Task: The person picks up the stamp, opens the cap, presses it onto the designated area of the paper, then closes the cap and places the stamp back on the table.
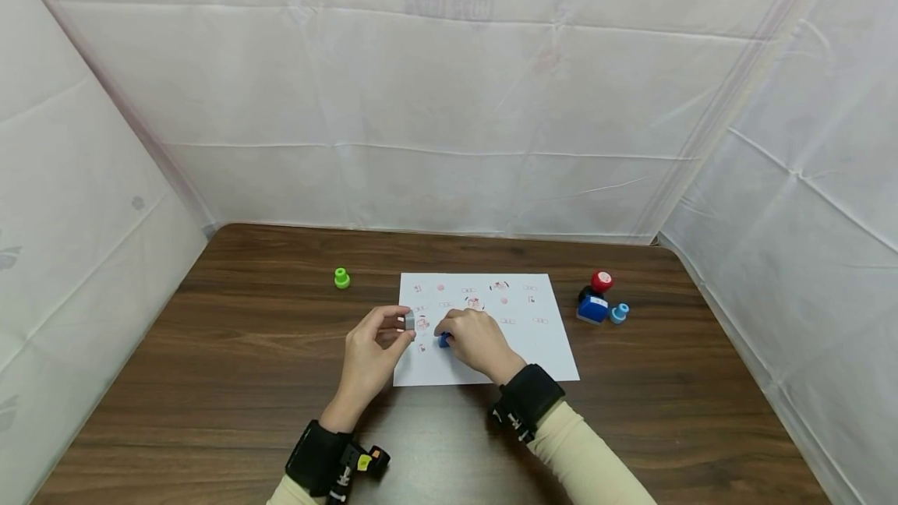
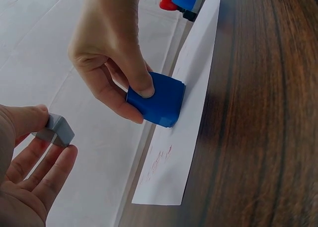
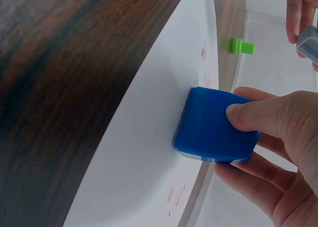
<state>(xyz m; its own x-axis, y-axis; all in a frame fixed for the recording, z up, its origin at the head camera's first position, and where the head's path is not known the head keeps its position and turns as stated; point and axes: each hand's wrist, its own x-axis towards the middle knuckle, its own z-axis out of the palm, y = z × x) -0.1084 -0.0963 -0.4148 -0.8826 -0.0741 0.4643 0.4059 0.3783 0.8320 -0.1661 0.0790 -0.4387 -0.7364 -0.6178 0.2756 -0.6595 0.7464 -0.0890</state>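
In my right hand (image 1: 480,341) I hold a blue block-shaped stamp (image 3: 211,125), the thumb on one broad side and the fingers round the other. Its lower edge is right at the white paper (image 1: 522,349), which bears several small red stamp prints. My left hand (image 1: 369,353) pinches a small grey cap (image 2: 60,130) between thumb and fingers, raised by the paper's left edge. The cap's hollow side shows in the left wrist view. The stamp's printing face is hidden against the sheet.
A small green stamp-like piece (image 1: 341,279) stands left of the paper's far corner. Right of the sheet are a red-topped stamp (image 1: 601,281), another blue block (image 1: 592,309) and a light blue piece (image 1: 619,313). White sheeting (image 1: 449,115) encloses the wooden table (image 1: 231,380).
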